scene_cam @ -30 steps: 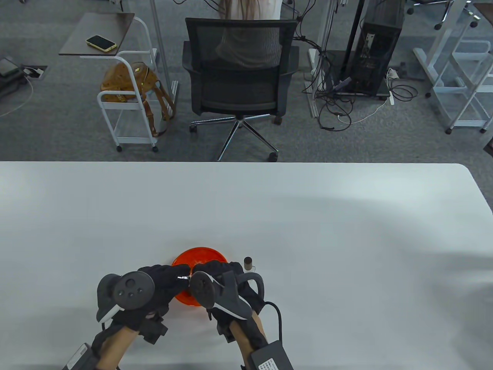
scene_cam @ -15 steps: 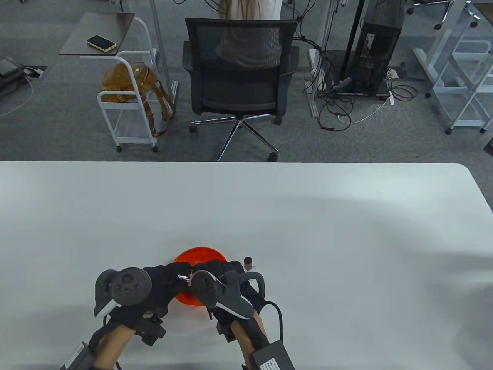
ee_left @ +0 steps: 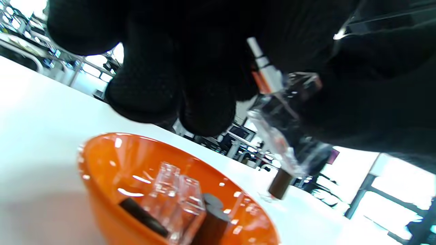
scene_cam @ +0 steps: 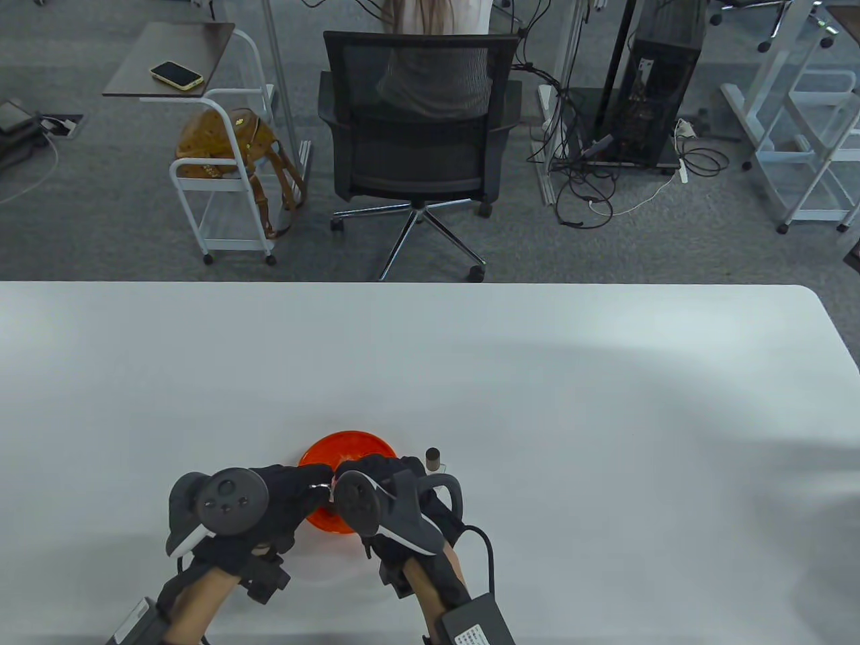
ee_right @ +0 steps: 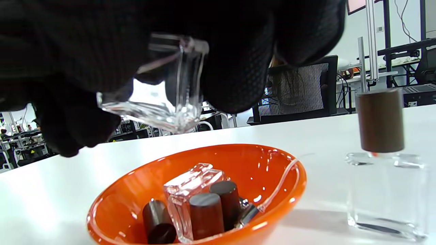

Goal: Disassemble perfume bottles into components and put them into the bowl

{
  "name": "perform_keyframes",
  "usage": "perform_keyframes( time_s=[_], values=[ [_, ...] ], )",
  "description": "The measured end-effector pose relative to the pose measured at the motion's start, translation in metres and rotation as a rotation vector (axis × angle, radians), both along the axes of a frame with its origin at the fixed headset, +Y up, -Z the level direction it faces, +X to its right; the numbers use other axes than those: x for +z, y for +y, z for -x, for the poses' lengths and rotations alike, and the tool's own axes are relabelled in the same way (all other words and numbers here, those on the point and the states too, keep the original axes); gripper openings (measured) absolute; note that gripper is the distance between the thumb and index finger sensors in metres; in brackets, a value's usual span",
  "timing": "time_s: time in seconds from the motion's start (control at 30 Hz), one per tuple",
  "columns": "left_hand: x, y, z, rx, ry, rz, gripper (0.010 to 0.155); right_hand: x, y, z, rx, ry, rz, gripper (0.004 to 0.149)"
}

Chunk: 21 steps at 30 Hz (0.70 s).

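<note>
From above, our left hand [scene_cam: 282, 490] and right hand [scene_cam: 383, 474] meet over the orange bowl [scene_cam: 349, 445] on the worktop [scene_cam: 537, 403], both closed on one clear bottle [scene_cam: 324, 484].

At the left wrist, that bottle's sprayer [ee_left: 264, 68] sits between our fingers, seemingly mid-removal.

At the right wrist, the bowl holds a glass body [ee_right: 190, 183] and dark caps [ee_right: 206, 211]; a capped bottle [ee_right: 385, 190] stands beside it, untouched, still to do.
</note>
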State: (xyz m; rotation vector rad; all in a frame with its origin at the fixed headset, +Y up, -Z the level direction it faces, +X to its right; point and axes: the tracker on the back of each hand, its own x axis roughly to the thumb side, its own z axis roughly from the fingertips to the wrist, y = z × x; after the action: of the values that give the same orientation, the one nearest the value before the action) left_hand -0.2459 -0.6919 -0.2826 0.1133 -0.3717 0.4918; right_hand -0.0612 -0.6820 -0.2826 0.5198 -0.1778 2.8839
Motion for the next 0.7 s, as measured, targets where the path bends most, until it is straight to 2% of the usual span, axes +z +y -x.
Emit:
perform_keyframes(
  time_s=[0.13, 0.27, 0.37, 0.47, 0.57, 0.7],
  values=[
    [-0.002, 0.0031, -0.0001, 0.061, -0.078, 0.051, 0.053, 0.0, 0.0001, 0.0002, -0.001, -0.005, -0.006, 0.055],
    [-0.0018, 0.0017, -0.0021, 0.052, -0.059, 0.031, 0.048, -0.0005, -0.0001, -0.0015, 0.001, -0.006, -0.002, 0.055],
    [-0.0008, 0.0006, -0.0031, 0.014, -0.026, 0.001, 0.051, 0.0002, -0.0005, -0.0001, 0.013, -0.002, 0.001, 0.055],
    [-0.001, 0.0024, -0.0014, 0.054, -0.078, 0.058, 0.054, 0.0007, 0.0015, -0.0006, 0.008, -0.009, -0.014, 0.055],
    [-0.0006, 0.0038, 0.0003, 0.05, -0.076, 0.027, 0.049, 0.0008, 0.0046, -0.0019, -0.041, -0.004, -0.008, 0.055],
    [0.0002, 0.0004, 0.0015, 0.024, -0.023, -0.002, 0.053, 0.0007, 0.0028, -0.0008, -0.019, 0.005, -0.007, 0.055]
  ],
)
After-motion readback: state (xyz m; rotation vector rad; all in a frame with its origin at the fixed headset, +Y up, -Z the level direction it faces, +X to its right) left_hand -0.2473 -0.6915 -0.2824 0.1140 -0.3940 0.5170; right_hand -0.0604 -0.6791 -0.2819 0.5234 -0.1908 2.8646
